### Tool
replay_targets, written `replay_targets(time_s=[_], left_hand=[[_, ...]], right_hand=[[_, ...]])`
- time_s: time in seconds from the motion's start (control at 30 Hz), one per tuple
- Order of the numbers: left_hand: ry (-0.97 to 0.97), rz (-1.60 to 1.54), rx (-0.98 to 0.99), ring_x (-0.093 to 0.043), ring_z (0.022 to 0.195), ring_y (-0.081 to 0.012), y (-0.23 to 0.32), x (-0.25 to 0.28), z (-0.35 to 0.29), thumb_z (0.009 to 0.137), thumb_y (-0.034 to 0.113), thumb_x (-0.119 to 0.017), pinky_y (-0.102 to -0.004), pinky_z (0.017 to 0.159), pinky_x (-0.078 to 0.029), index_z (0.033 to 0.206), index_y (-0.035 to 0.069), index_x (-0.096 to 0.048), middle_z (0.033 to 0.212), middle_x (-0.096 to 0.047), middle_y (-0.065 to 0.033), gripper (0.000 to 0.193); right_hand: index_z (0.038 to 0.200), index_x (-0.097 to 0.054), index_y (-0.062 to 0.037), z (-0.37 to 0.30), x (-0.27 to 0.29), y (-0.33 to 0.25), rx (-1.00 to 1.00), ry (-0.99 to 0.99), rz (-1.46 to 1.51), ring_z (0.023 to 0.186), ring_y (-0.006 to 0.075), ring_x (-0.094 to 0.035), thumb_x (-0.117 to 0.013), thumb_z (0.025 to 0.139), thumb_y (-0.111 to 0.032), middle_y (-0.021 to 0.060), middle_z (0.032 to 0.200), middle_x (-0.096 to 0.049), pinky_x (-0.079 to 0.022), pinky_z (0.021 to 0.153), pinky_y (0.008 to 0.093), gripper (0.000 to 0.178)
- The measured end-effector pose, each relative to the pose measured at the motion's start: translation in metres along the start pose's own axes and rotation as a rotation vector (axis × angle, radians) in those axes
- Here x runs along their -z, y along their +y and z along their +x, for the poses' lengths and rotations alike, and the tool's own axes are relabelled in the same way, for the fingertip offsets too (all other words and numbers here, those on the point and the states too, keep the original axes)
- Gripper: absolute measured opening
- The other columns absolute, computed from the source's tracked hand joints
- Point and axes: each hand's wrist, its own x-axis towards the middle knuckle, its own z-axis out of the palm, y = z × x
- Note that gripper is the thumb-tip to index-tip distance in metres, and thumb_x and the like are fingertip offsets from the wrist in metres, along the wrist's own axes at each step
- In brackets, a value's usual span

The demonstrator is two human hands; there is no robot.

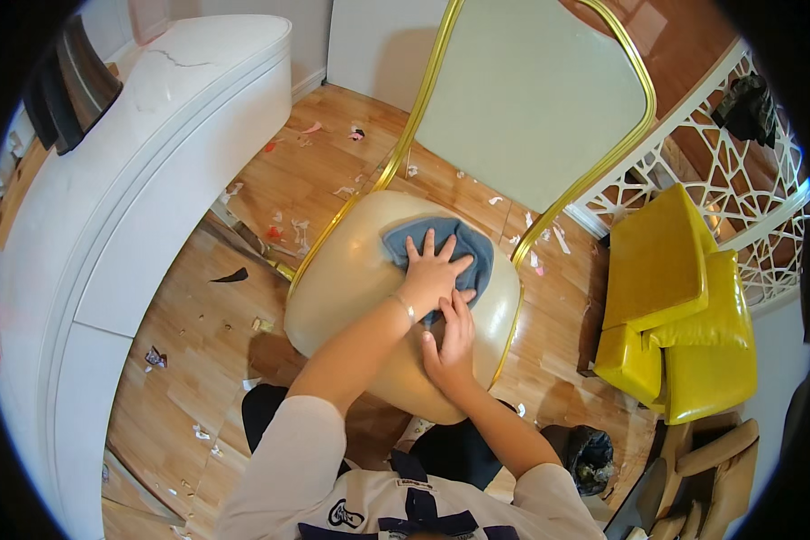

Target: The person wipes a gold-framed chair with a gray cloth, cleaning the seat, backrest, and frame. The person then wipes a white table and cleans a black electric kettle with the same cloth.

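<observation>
The left hand (434, 272) is laid palm down on a blue-grey cloth (473, 241), its fingers fanned out and closed on nothing; a thin pale band is worn at its wrist. The right hand (453, 346) is placed just below, loosely opened, its fingertips brought to the cloth's lower edge beside the left hand; whether the edge is touched by them cannot be told. The cloth is spread, with some folds, on the rear right part of a cream chair seat (346, 261). Beyond it, a pale backrest (526, 108) is framed by gold tubing. The wooden floor (175, 405) is strewn with paper scraps and a crumpled wrapper (157, 357). To the left, the space is bounded by a curved white counter (189, 148). To the right, a yellow seat (657, 270) is set before a white lattice screen (765, 193), and a black-lined bin (591, 459) is placed nearer the person.
</observation>
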Motion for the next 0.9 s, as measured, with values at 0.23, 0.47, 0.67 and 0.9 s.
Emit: replay_targets(time_s=[0.23, 0.47, 0.67, 0.9], left_hand=[[0.234, 0.046, 0.257, -0.019, 0.142, -0.0449, -0.035, 0.001, 0.04, 0.081, 0.061, -0.056, -0.0696, 0.108, -0.012, 0.14, 0.023, -0.047, 0.154, -0.029, -0.017, 0.071], [0.215, 0.08, 0.501, -0.026, 0.139, -0.0441, -0.087, 0.031, 0.014, 0.083, 0.061, -0.055, -0.067, 0.105, -0.023, 0.142, 0.023, -0.044, 0.154, -0.03, -0.0154, 0.071], [0.293, -0.047, 0.541, -0.054, 0.114, -0.0448, -0.129, 0.036, -0.046, 0.083, 0.057, -0.057, -0.0502, 0.094, -0.045, 0.14, 0.013, -0.045, 0.132, -0.051, -0.0242, 0.073], [0.308, -0.018, 0.561, -0.047, 0.121, -0.0459, -0.097, 0.029, -0.134, 0.082, 0.053, -0.06, -0.05, 0.098, -0.042, 0.141, 0.003, -0.04, 0.137, -0.041, -0.0322, 0.079]], right_hand=[[0.134, -0.051, -0.0106, 0.011, -0.014, -0.006, -0.067, -0.236, -0.307, 0.132, 0.0416, -0.038, -0.063, 0.084, -0.041, 0.0202, 0.145, -0.041, -0.026, 0.106, 0.0578, 0.06], [0.136, -0.048, -0.0105, 0.026, -0.018, -0.003, -0.112, -0.274, -0.357, 0.135, 0.0388, -0.035, -0.061, 0.084, -0.046, 0.0162, 0.146, -0.04, -0.023, 0.109, 0.0582, 0.065], [0.139, -0.045, -0.0104, 0.026, -0.022, -0.005, -0.113, -0.287, -0.34, 0.136, 0.0388, -0.034, -0.061, 0.083, -0.045, 0.0162, 0.146, -0.04, -0.021, 0.11, 0.0581, 0.067], [0.142, -0.039, -0.0068, 0.032, -0.024, -0.007, -0.081, -0.234, -0.325, 0.134, 0.0387, -0.037, -0.06, 0.084, -0.043, 0.0222, 0.143, -0.041, -0.022, 0.11, 0.0591, 0.072]])
